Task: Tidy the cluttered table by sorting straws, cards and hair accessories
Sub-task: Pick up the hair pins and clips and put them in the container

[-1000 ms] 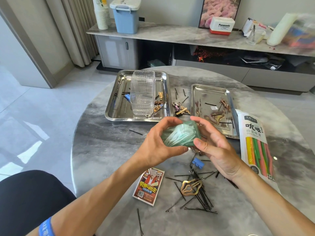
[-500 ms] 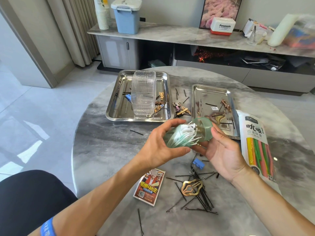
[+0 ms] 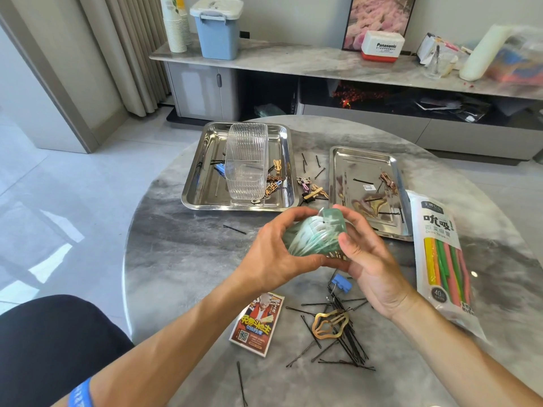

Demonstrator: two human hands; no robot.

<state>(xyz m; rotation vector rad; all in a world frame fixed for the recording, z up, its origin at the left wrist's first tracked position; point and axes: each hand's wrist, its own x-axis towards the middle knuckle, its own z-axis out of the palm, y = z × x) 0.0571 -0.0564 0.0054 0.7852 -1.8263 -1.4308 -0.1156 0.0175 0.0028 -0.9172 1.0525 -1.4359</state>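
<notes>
Both your left hand (image 3: 274, 257) and right hand (image 3: 367, 259) curl their fingers round the green container (image 3: 314, 237), while loose hairpins (image 3: 343, 342), the card pack (image 3: 258, 324) and the straw packet (image 3: 440, 254) lie unsorted on the table (image 3: 182, 259).

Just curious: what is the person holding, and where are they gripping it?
A green box of cotton swabs: left hand grips its body, right hand its lid end.

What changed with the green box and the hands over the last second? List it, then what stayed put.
Half a second ago the right hand held the green lid pulled away from the box of cotton swabs gripped by the left hand. Now the lid is pressed back against the box's open end, swabs still showing. Both hands kept their hold. The trays, card pack, straw packet and hairpins stayed put.
</notes>
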